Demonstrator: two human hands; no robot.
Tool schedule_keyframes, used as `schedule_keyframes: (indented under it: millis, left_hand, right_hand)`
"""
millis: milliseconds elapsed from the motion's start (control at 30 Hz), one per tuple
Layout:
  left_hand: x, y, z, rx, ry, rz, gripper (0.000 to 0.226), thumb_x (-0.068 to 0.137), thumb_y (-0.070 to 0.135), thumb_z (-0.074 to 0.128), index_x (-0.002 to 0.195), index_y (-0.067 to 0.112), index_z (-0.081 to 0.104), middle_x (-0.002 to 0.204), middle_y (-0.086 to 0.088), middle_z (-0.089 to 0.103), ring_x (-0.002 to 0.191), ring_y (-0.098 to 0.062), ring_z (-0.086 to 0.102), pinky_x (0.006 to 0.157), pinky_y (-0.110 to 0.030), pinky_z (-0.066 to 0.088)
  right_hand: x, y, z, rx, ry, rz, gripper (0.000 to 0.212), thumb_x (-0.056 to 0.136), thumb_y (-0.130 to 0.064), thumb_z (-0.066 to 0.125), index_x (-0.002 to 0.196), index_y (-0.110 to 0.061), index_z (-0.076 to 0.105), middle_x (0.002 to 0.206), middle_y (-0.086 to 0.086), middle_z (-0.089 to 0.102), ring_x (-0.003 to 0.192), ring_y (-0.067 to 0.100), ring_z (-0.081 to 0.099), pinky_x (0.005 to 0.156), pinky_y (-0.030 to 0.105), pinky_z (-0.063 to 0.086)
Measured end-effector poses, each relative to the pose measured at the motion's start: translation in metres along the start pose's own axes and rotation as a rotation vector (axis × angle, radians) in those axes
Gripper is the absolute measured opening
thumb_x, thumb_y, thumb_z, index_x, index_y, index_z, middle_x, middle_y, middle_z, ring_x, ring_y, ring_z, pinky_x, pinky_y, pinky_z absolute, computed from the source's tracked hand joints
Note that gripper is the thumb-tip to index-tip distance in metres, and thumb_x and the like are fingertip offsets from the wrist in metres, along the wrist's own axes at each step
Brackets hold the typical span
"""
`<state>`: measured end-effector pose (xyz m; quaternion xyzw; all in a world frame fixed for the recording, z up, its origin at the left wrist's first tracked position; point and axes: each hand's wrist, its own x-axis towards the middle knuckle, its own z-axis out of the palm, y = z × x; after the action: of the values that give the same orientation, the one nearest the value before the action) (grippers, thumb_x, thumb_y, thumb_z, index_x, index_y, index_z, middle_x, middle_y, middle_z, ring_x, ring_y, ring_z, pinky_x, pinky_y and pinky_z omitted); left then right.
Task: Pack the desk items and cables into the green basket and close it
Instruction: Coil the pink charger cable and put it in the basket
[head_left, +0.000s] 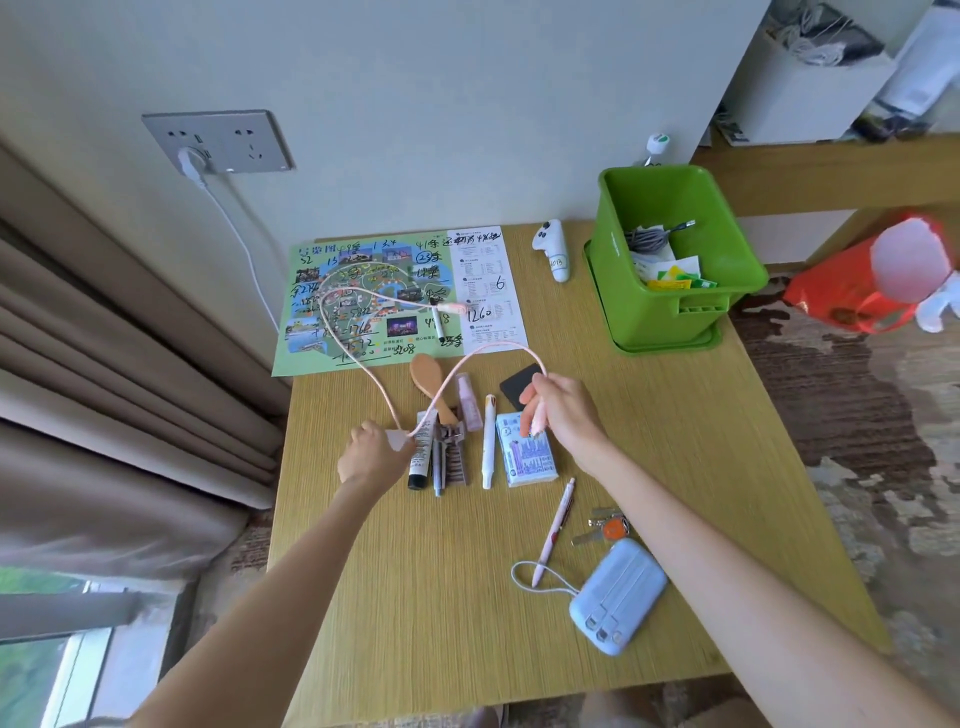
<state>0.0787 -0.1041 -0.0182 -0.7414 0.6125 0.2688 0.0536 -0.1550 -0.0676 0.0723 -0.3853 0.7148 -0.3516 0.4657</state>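
Left hand, right hand grip cable, forearms cropped

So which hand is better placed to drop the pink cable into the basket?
Right, probably: the right hand holds the pink cable bunched and is nearer the open green basket at far right; the left hand grips it farther away.

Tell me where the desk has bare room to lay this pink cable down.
Widest bare patch: the near-left desk, between the left forearm and the power bank. Another lies right of the right hand, in front of the green basket. Crowded: the row from tube to tissue pack, and around the keys.
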Motion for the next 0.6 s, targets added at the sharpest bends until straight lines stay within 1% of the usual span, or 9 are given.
schedule_keyframes:
  millis: [67, 100, 167, 233, 300, 400, 500, 567, 600]
  left_hand:
    - [-0.001, -0.004, -0.004, -0.062, -0.002, -0.001, 0.058, 0.089, 0.052, 0.055, 0.117, 0.001, 0.050, 0.107, -0.012, 0.059, 0.089, -0.028, 0.063, 0.062, -0.033, 0.051]
    - [-0.002, -0.007, -0.007, -0.126, -0.010, 0.000, 0.048, 0.086, 0.048, 0.056, 0.101, 0.003, 0.056, 0.089, -0.008, 0.061, 0.074, -0.024, 0.062, 0.055, -0.028, 0.046]
    - [-0.001, -0.016, -0.016, -0.246, -0.086, 0.015, 0.039, 0.085, 0.044, 0.056, 0.069, 0.009, 0.056, 0.058, 0.001, 0.053, 0.050, -0.016, 0.051, 0.048, -0.020, 0.037]
    - [-0.002, -0.025, -0.032, -0.319, -0.238, 0.007, 0.044, 0.089, 0.043, 0.057, 0.059, 0.011, 0.054, 0.046, 0.004, 0.054, 0.045, -0.012, 0.057, 0.044, -0.017, 0.040]
    - [-0.004, -0.032, -0.051, -0.408, -0.360, -0.041, 0.040, 0.091, 0.040, 0.060, 0.070, 0.006, 0.062, 0.059, -0.002, 0.067, 0.058, -0.013, 0.069, 0.046, -0.021, 0.050]
    - [-0.011, -0.039, -0.081, -0.570, -0.414, -0.032, 0.039, 0.091, 0.037, 0.061, 0.098, -0.001, 0.067, 0.094, -0.012, 0.073, 0.077, -0.019, 0.072, 0.061, -0.030, 0.060]
    - [-0.020, -0.037, -0.112, -0.724, -0.384, 0.130, 0.027, 0.092, 0.030, 0.063, 0.100, 0.004, 0.067, 0.093, -0.011, 0.072, 0.081, -0.019, 0.071, 0.082, -0.040, 0.060]
    - [-0.027, -0.031, -0.132, -0.802, -0.321, 0.249, 0.022, 0.089, 0.021, 0.067, 0.104, 0.004, 0.064, 0.092, -0.008, 0.069, 0.083, -0.019, 0.070, 0.082, -0.040, 0.059]
    - [-0.030, -0.028, -0.142, -0.831, -0.278, 0.305, 0.026, 0.087, 0.017, 0.070, 0.108, 0.004, 0.062, 0.095, -0.009, 0.067, 0.084, -0.018, 0.070, 0.079, -0.037, 0.060]
  right_hand:
    - [-0.004, -0.007, 0.005, 0.094, -0.056, -0.004, 0.036, 0.105, -0.018, 0.033, 0.087, 0.002, 0.056, 0.068, 0.025, 0.059, 0.051, 0.022, 0.053, 0.057, 0.029, 0.043]
    - [-0.005, -0.011, 0.008, 0.136, -0.076, -0.008, 0.034, 0.106, -0.018, 0.033, 0.086, 0.000, 0.054, 0.068, 0.023, 0.059, 0.046, 0.017, 0.053, 0.049, 0.023, 0.040]
    - [-0.006, -0.019, 0.013, 0.200, -0.102, -0.014, 0.033, 0.106, -0.019, 0.034, 0.084, -0.002, 0.052, 0.065, 0.018, 0.058, 0.035, 0.005, 0.048, 0.038, 0.015, 0.031]
    - [-0.005, -0.028, 0.017, 0.256, -0.119, -0.015, 0.032, 0.106, -0.021, 0.037, 0.085, -0.003, 0.051, 0.065, 0.016, 0.060, 0.034, 0.004, 0.044, 0.037, 0.015, 0.029]
    - [-0.003, -0.038, 0.022, 0.301, -0.139, -0.009, 0.029, 0.105, -0.023, 0.040, 0.087, -0.003, 0.052, 0.069, 0.016, 0.064, 0.038, 0.006, 0.045, 0.042, 0.018, 0.033]
    - [-0.001, -0.058, 0.032, 0.382, -0.207, -0.030, 0.027, 0.102, -0.023, 0.046, 0.086, -0.003, 0.054, 0.075, 0.015, 0.069, 0.047, 0.009, 0.052, 0.049, 0.020, 0.042]
    - [-0.002, -0.083, 0.043, 0.416, -0.305, -0.083, 0.018, 0.098, -0.014, 0.054, 0.087, 0.000, 0.058, 0.081, 0.016, 0.070, 0.055, 0.012, 0.056, 0.056, 0.022, 0.047]
    - [-0.004, -0.101, 0.050, 0.443, -0.380, -0.113, 0.006, 0.094, -0.006, 0.058, 0.095, 0.000, 0.058, 0.087, 0.019, 0.068, 0.062, 0.016, 0.058, 0.060, 0.024, 0.050]
    - [-0.005, -0.111, 0.053, 0.458, -0.410, -0.128, 0.007, 0.092, -0.002, 0.059, 0.099, 0.000, 0.058, 0.089, 0.019, 0.068, 0.066, 0.017, 0.060, 0.063, 0.025, 0.052]
